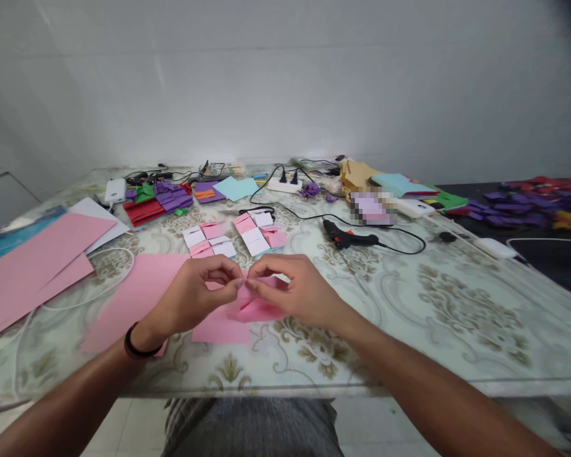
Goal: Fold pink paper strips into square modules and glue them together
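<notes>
Fingertips of my left hand (208,292) and my right hand (290,285) meet in a pinch on a folded piece of pink paper (261,311). Part of that paper is hidden behind my fingers. Beneath it a flat pink sheet (219,333) lies on the table, and a larger pink sheet (128,298) spreads under my left forearm. Just beyond my hands are two groups of folded pink and white paper squares, one on the left (221,246) and one on the right (254,241).
A black glue gun (349,236) lies on the patterned tablecloth (438,330), its cord running to a white power strip (284,186). Large pink sheets (42,260) and a white cable (66,308) are at left. Purple folded papers (171,195) sit at the back.
</notes>
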Action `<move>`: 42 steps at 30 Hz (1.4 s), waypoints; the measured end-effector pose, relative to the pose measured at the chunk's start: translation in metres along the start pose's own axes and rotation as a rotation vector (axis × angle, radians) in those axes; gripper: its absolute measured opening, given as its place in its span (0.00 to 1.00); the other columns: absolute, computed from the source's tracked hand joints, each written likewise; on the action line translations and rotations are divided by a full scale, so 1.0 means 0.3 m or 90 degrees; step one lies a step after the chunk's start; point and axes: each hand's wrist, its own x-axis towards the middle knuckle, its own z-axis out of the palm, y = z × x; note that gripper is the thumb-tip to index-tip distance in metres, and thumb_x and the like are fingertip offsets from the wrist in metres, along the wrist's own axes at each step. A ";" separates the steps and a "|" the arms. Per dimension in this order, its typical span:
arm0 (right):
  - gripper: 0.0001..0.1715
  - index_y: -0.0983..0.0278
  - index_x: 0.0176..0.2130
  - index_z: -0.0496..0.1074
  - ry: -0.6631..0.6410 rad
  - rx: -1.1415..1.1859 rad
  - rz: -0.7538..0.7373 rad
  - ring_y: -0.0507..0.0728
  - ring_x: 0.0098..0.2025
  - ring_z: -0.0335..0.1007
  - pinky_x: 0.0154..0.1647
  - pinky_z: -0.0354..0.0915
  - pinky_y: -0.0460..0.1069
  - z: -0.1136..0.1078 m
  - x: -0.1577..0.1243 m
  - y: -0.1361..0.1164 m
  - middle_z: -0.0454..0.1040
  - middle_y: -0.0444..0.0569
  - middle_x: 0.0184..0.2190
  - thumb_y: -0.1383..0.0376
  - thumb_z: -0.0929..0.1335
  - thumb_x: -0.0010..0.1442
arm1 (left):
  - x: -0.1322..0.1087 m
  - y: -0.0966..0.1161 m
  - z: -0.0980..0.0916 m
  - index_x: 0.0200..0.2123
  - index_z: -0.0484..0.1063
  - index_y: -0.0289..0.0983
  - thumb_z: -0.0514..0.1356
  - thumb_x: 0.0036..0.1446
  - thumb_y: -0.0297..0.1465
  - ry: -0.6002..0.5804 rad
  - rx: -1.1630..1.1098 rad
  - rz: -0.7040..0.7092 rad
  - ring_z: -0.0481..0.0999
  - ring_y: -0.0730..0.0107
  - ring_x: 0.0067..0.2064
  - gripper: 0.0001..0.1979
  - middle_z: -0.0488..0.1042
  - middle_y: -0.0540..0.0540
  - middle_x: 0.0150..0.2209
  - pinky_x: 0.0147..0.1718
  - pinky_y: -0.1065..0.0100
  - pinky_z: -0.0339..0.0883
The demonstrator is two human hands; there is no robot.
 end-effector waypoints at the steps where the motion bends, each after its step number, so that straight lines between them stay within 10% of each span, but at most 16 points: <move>1: 0.06 0.62 0.34 0.78 0.006 0.004 -0.007 0.53 0.33 0.73 0.32 0.63 0.47 -0.002 -0.001 -0.002 0.80 0.45 0.31 0.65 0.71 0.63 | 0.001 -0.001 -0.003 0.33 0.78 0.36 0.65 0.60 0.30 0.003 -0.005 0.001 0.80 0.71 0.32 0.04 0.81 0.47 0.31 0.35 0.72 0.76; 21: 0.06 0.63 0.35 0.77 0.079 0.116 0.009 0.53 0.32 0.71 0.34 0.65 0.48 -0.023 -0.001 0.009 0.79 0.45 0.31 0.63 0.72 0.64 | 0.003 -0.001 -0.030 0.32 0.77 0.36 0.66 0.58 0.29 0.029 -0.031 -0.034 0.83 0.68 0.33 0.03 0.81 0.48 0.30 0.33 0.72 0.74; 30: 0.14 0.62 0.32 0.73 0.181 0.304 0.073 0.49 0.26 0.61 0.27 0.57 0.46 -0.019 0.018 0.033 0.70 0.41 0.27 0.57 0.76 0.61 | 0.008 -0.006 -0.026 0.49 0.76 0.38 0.75 0.52 0.39 -0.052 -0.144 -0.049 0.84 0.58 0.47 0.23 0.82 0.42 0.47 0.48 0.62 0.78; 42: 0.13 0.62 0.33 0.69 0.056 0.300 0.102 0.51 0.32 0.68 0.36 0.64 0.48 0.018 0.010 0.046 0.68 0.41 0.29 0.59 0.73 0.62 | 0.007 -0.015 -0.024 0.26 0.72 0.35 0.66 0.61 0.42 0.074 -0.002 -0.064 0.67 0.72 0.27 0.18 0.70 0.51 0.24 0.25 0.70 0.58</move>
